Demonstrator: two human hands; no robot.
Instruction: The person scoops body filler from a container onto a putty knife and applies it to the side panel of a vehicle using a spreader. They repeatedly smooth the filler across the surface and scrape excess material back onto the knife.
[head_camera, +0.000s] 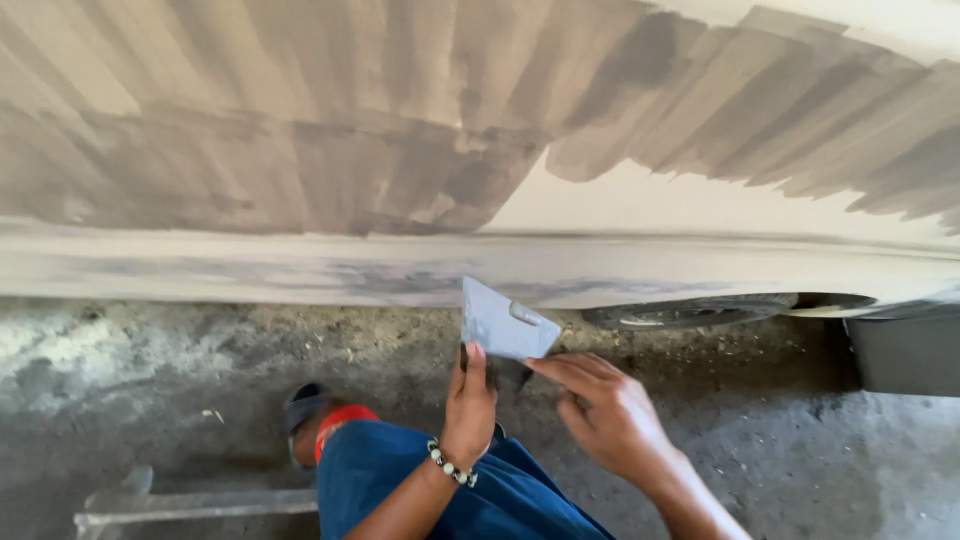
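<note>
Left hand (470, 405): grip closed on the lower edge of the grey spreader blade (505, 322), held near the car body panel (300, 150). Right hand (610, 415): fingers extended, fingertips touching the blade's right edge.

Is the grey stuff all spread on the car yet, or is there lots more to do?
Partly done. Wide grey filler strokes already cover much of the car panel. Right now the left hand holds a flat spreader below the panel, off the surface, and the right hand touches its lower edge. A pale bare patch and the lower sill look barely coated.
</note>
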